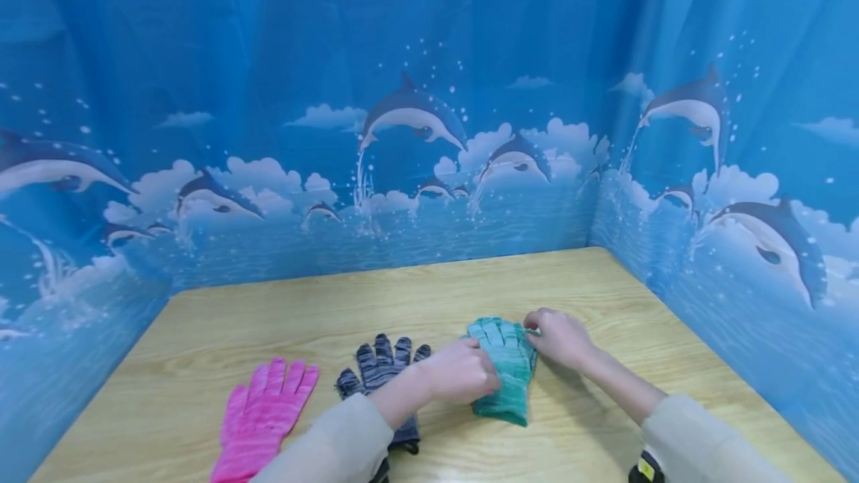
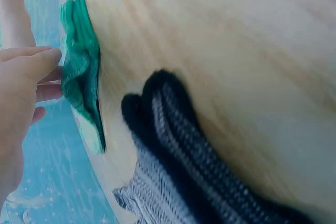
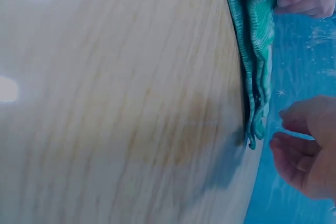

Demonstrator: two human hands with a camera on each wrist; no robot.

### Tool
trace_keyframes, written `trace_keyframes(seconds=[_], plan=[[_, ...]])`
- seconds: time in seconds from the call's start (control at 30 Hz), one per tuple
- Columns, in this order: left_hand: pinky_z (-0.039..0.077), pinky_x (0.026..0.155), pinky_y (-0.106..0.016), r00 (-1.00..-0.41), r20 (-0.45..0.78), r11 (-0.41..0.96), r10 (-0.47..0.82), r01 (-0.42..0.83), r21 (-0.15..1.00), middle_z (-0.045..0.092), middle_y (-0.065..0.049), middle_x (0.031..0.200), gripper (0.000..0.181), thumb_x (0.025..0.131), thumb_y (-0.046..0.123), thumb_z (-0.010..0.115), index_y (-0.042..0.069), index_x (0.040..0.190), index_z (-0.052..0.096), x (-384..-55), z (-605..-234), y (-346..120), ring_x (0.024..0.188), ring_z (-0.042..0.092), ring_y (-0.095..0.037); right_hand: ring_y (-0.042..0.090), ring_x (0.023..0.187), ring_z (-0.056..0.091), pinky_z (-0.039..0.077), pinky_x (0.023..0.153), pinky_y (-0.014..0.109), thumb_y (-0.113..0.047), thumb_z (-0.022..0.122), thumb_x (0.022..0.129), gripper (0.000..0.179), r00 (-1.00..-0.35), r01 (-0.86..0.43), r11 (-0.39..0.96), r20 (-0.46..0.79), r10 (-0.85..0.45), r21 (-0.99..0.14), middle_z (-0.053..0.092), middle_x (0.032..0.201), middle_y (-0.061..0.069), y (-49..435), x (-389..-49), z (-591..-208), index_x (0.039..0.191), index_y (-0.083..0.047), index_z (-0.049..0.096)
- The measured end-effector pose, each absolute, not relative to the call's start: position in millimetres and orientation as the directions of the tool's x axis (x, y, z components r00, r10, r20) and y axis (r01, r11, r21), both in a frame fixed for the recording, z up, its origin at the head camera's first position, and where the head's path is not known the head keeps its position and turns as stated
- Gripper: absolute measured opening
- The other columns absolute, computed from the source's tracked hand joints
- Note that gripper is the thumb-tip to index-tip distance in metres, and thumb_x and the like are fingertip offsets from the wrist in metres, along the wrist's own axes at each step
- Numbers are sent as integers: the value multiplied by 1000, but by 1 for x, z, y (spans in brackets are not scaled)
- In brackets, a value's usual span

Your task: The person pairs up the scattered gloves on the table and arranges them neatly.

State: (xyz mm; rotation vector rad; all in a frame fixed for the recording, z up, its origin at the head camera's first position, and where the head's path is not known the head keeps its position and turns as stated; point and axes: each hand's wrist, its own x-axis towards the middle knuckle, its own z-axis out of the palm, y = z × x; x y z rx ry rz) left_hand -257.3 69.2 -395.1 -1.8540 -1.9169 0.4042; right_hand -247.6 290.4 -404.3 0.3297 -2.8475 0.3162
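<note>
A green striped pair of knit gloves [image 1: 511, 371] lies stacked on the table, fingers pointing away. My left hand [image 1: 463, 373] is at its left side; in the left wrist view the thumb and fingers pinch a raised fold of the green glove [image 2: 81, 69]. At the far right, by the glove's fingertips, is my right hand [image 1: 558, 335]. In the right wrist view that hand [image 3: 310, 148] has loosely bent fingers and a gap between thumb and forefinger, just off the glove's finger ends. A dark grey striped glove [image 1: 384, 364] lies left of the green pair, partly hidden by my left forearm.
A pink glove [image 1: 265, 416] lies at the left, its cuff near the bottom of the head view. The light wood table [image 1: 322, 311] is bordered by blue curtains [image 1: 282, 95] printed with dolphins at the back and sides.
</note>
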Motion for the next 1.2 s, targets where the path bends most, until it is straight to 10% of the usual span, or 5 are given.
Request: trace_keyframes(seconds=[1.2], plan=[[35,69,-18,60,17,-40,998,835,-549,60,20,93,15,89,30,58,35,98,68,-256,-412,70,83,51,0,25,71,60,49,58,36,4,59,76,14,-930,-260,959,295,-218,-114,60,78,8,301,-262,-416,84,-4,67]])
